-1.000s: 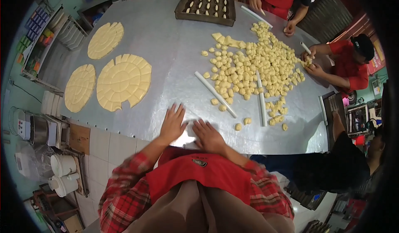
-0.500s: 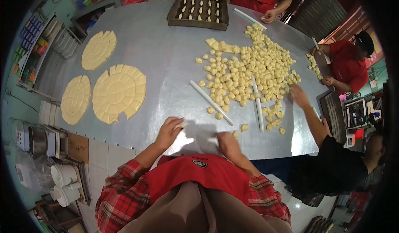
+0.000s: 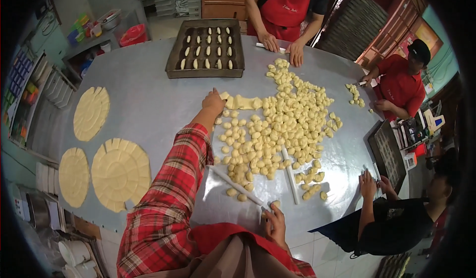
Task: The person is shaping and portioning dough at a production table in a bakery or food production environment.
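- Across the middle of everything sits the big grey metal surface (image 3: 148, 94); picture a clock face laid over it, 12 at the far edge.
- At 3 o'clock, the heap of yellow dough lumps (image 3: 292, 124), loads of them, touching and piled together.
- Up at 11-12, a dark metal tray (image 3: 204, 73) with rows of slim pale pieces.
- Over at 9-ish, three flat dough rounds, the biggest one (image 3: 120, 171) scored into segments.
- Toward 1, near the centre: the dough strip (image 3: 243, 102), right against the heap. I'd bet it's light, soft, stretchy, maybe a bit tacky, and easy to tear. Best hold imo is flat under the free left end, no hard pinching.
- Round 6, a white rod (image 3: 237, 185), slanted. Looks stiff and smooth, so grab mid-length.
- Left hand (image 3: 213, 102) is at the strip's left end, fingers fairly narrow; can't tell if they're gripping it.
- Right hand (image 3: 275, 226), at 5: fingers loosely curled by the rod's near end, can't tell if holding anything.
- Smallest: one dough lump (image 3: 276, 204) just at those right fingertips.
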A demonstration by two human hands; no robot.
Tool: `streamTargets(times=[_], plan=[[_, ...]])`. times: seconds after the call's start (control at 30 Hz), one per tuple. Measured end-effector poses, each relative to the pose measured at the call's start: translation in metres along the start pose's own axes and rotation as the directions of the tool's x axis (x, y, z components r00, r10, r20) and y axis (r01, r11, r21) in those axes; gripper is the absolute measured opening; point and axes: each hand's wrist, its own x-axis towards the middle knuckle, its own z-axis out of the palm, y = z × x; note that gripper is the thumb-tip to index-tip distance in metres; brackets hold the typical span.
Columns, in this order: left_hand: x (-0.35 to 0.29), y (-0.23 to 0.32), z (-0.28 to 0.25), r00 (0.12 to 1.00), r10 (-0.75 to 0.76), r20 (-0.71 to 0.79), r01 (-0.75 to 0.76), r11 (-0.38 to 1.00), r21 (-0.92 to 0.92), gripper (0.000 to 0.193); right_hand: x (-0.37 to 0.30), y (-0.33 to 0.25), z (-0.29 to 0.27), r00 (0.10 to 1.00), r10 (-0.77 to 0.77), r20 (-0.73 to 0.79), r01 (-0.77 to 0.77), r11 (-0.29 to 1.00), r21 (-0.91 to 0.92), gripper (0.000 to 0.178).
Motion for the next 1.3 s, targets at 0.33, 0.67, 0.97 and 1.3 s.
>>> streamTargets(times=[0.33, 0.67, 0.97, 1.3], plan=[[0.037, -0.077, -0.020, 0.972, -0.168, -0.166, 0.039, 0.807, -0.589, 0.031, 0.083, -0.027, 0.009, 0.953, -0.298, 0.055, 0.299, 0.954, -0.012, 0.041], [-0.043, -0.089, -0.143, 0.924, -0.381, -0.037, 0.080, 0.286, -0.955, 0.031, 0.145, -0.037, 0.030, 0.887, -0.430, 0.169, 0.440, 0.898, -0.026, 0.025], [-0.077, -0.098, -0.094, 0.928, -0.356, 0.111, 0.254, 0.383, -0.888, 0.032, 0.382, 0.010, 0.068, 0.956, -0.285, 0.068, 0.292, 0.907, -0.305, 0.028], [-0.052, -0.139, -0.094, 0.923, -0.353, 0.152, 0.340, 0.564, -0.753, 0.052, 0.447, 0.061, 0.018, 0.992, 0.122, 0.020, -0.104, 0.909, -0.404, 0.019]])
